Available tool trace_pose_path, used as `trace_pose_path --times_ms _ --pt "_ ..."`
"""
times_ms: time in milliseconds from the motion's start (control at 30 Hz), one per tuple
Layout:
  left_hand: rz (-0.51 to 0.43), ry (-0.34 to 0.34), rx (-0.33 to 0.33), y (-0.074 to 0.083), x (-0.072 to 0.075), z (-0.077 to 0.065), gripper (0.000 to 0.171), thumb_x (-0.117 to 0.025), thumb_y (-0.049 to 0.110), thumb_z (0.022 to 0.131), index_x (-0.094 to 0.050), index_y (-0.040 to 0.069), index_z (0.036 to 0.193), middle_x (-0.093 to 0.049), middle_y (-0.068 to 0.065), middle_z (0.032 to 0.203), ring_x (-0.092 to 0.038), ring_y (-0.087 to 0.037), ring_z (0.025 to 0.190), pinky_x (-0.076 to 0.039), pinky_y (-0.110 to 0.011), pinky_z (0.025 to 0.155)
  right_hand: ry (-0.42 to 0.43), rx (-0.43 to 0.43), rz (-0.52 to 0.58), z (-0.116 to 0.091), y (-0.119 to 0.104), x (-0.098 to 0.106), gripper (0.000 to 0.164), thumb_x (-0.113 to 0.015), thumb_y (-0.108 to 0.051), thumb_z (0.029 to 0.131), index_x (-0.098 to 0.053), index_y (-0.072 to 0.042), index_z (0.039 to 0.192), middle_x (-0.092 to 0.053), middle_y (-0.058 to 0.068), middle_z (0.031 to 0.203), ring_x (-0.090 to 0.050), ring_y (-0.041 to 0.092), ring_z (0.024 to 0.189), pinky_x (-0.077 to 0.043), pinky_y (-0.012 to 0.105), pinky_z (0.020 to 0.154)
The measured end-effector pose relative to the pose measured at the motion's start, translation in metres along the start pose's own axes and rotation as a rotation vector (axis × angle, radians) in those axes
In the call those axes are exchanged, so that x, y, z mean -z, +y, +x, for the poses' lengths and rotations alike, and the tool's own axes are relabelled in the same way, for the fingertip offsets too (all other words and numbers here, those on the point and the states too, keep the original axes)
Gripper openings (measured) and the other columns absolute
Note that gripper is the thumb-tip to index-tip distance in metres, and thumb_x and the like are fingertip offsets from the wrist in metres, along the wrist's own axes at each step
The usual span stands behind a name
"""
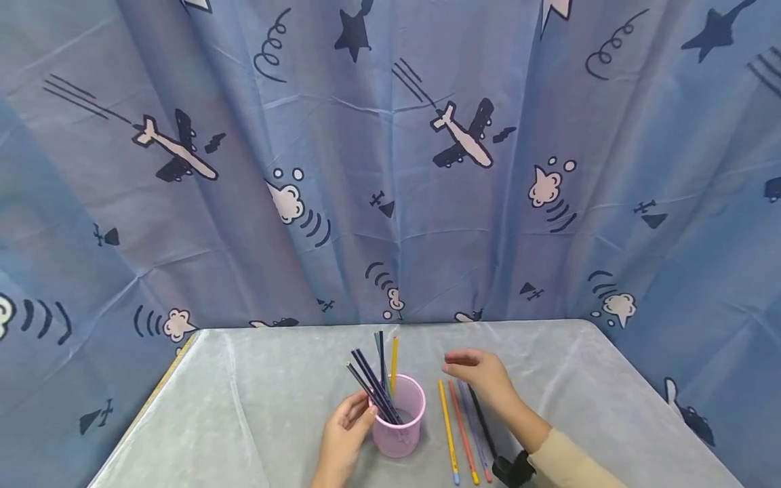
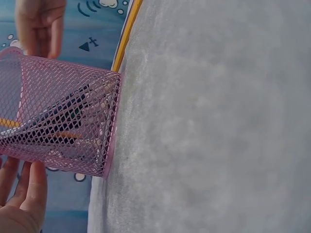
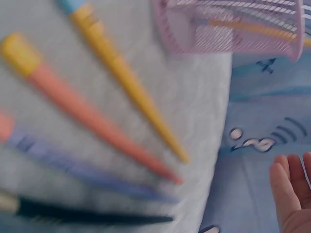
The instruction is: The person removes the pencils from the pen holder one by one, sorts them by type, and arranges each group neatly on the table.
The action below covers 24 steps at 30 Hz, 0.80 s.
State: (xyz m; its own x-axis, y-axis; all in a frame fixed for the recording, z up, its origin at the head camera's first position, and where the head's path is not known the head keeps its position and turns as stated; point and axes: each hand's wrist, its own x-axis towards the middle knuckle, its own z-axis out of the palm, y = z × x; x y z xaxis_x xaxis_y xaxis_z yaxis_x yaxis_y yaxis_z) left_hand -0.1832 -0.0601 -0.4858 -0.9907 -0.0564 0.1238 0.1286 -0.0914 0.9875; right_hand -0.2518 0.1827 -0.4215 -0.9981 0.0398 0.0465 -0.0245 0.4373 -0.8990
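A pink mesh pen holder (image 1: pixel 398 439) stands upright on the table, with several dark pencils (image 1: pixel 369 383) and a yellow pencil (image 1: pixel 394 359) leaning in it. My left hand (image 1: pixel 346 434) holds its left side near the rim, thumb toward the front. Its fingers (image 2: pixel 34 189) lie against the mesh in the left wrist view. My right hand (image 1: pixel 482 376) hovers empty with fingers loosely bent, right of the holder. Below it lie a yellow pencil (image 1: pixel 448 434), a coral pencil (image 1: pixel 464 434), a purple pencil (image 1: pixel 475 434) and a black pencil (image 1: pixel 483 420), side by side.
A pale grey cloth (image 1: pixel 293 407) covers the table. Behind it hangs a blue curtain (image 1: pixel 366 271) printed with planes, close along the back edge. A black wrist mount (image 1: pixel 514 469) on the right arm overlaps the pencils' near ends.
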Motion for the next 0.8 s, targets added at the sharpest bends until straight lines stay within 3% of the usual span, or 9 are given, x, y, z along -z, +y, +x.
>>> trace_pose_path --times_ms 200,433,633,800 --pt "0.015 0.021 -0.012 0.005 0.001 0.005 0.048 -0.062 0.011 0.097 -0.048 -0.015 0.134 -0.057 -0.032 0.135 -0.058 -0.039 0.126 -0.055 -0.024 0.099 -0.042 0.052 0.117 0.002 -0.023 -0.014 0.034 -0.078 -0.013 0.084 -0.071 0.004 0.113 -0.074 0.019 0.111 -0.073 0.019 0.097 -0.06 0.036 0.091" --pt "-0.002 -0.005 -0.013 0.003 0.0 0.008 0.047 -0.063 0.009 0.096 -0.049 -0.017 0.133 -0.058 -0.034 0.133 -0.065 -0.021 0.117 -0.053 -0.012 0.093 -0.045 0.065 0.166 0.002 -0.026 -0.027 0.03 -0.077 -0.009 0.084 -0.071 0.003 0.111 -0.074 0.019 0.11 -0.072 0.016 0.094 -0.06 0.03 0.088" --pt "0.034 0.0 0.006 -0.003 0.001 -0.001 0.048 -0.063 0.01 0.096 -0.049 -0.018 0.133 -0.058 -0.035 0.132 -0.063 -0.036 0.12 -0.055 -0.019 0.095 -0.067 0.084 0.211 -0.001 -0.028 -0.038 0.032 -0.077 -0.007 0.083 -0.07 0.007 0.111 -0.075 0.018 0.107 -0.072 0.015 0.093 -0.06 0.025 0.086" --pt "0.031 0.014 0.002 -0.002 0.0 0.001 0.048 -0.063 0.011 0.096 -0.049 -0.017 0.133 -0.059 -0.034 0.131 -0.062 -0.037 0.12 -0.054 -0.016 0.094 -0.064 0.077 0.236 0.001 -0.036 -0.046 0.032 -0.079 -0.009 0.082 -0.071 0.003 0.111 -0.075 0.016 0.109 -0.072 0.017 0.095 -0.06 0.031 0.09"
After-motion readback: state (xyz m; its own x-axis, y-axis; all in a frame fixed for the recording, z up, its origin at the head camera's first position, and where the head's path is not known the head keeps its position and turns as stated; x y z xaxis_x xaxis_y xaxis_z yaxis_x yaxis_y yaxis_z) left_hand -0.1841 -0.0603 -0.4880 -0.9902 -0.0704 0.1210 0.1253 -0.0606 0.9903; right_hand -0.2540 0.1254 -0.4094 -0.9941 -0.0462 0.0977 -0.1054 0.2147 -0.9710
